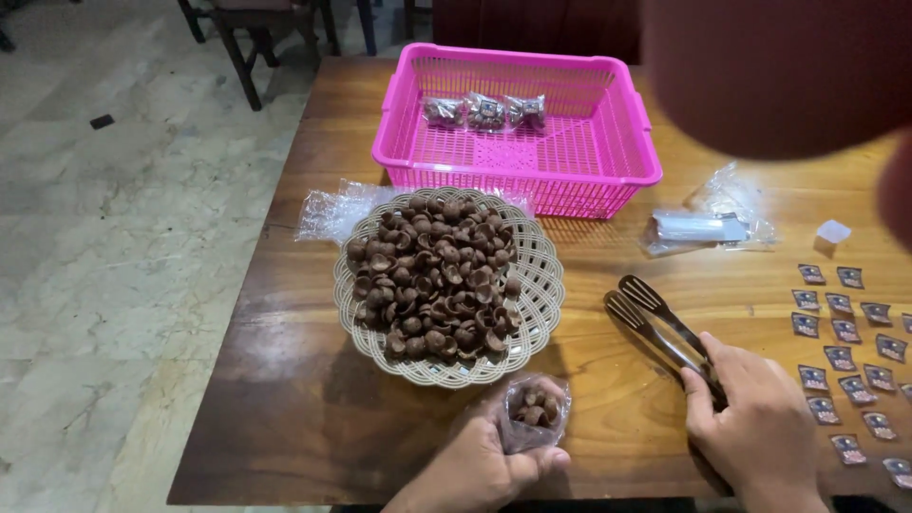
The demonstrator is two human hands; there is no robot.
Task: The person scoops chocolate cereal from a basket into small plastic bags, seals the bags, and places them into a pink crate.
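Head view: small clear bag holds brown cup-shaped pieces, mouth open.

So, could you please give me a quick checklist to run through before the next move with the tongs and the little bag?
1. Small clear bag held in left hand, mouth up: ok.
2. Bag holds brown pieces, room left: ok.
3. Right hand on tongs: ok.
4. Tongs lifted: not ok, lying on table.
5. Woven tray stocked with brown pieces: ok.
6. Pink basket has space beside three packed bags: ok.
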